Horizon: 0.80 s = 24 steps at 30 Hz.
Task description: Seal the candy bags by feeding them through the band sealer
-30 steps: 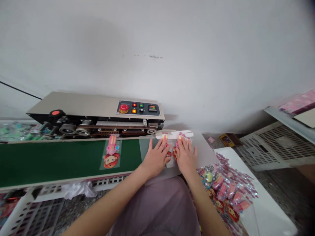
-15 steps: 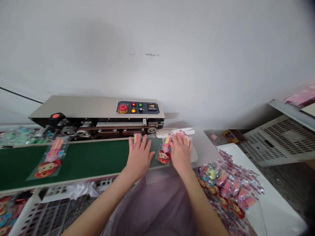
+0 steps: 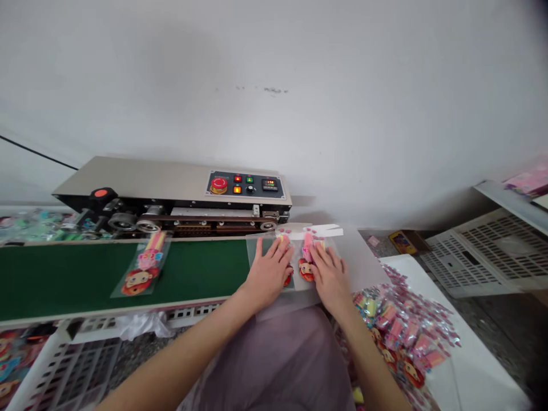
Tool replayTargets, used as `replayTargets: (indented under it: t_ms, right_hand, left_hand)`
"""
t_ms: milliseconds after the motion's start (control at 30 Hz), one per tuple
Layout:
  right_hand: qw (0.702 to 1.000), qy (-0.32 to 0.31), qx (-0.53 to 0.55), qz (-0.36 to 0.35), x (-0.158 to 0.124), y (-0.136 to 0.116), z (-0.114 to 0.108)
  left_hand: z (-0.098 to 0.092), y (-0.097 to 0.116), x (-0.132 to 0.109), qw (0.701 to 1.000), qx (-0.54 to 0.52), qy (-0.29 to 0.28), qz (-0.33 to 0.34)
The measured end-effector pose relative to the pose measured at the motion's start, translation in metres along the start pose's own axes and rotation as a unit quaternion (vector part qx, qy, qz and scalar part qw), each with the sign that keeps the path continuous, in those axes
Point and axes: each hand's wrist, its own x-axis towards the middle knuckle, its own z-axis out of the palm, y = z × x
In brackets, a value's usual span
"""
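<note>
Nearest, lower right: one heap of bagged pieces (image 3: 405, 334), too many to count, on white table (image 3: 479, 342). Next: two hands, both laid flat, fingers slightly parted; left hand (image 3: 266, 271) over one clear packet (image 3: 289, 278), right hand (image 3: 331, 277) on second packet (image 3: 305, 269), both packets on grey sheet (image 3: 363, 262). Left of these, third packet (image 3: 143, 267) alone on green belt (image 3: 205, 268), blue-and-pink lettering too blurred to read. Beyond: one machine (image 3: 154, 178), one large red button (image 3: 219, 184), three lit square buttons (image 3: 237, 189), one knob (image 3: 250, 189), one display (image 3: 269, 183), digits too small to read surely.
</note>
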Motion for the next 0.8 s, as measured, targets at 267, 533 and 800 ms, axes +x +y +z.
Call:
replayTargets:
  t_ms: [267,533,800]
  right_hand:
    - [0.996,-0.012,0.050,-0.078,0.004,-0.023,-0.008]
    - [0.999,0.008,0.035,-0.038,0.008,-0.031,-0.007]
    - [0.998,0.041,0.033,-0.019,0.019,-0.022,-0.010]
  left_hand:
    - [0.000,-0.001,-0.005,0.996,0.014,0.019,-0.081]
    - [-0.022,-0.021,-0.017,0.990,0.042,0.020,-0.136]
    - [-0.002,0.012,0.010,1.000,-0.022,-0.006,0.003]
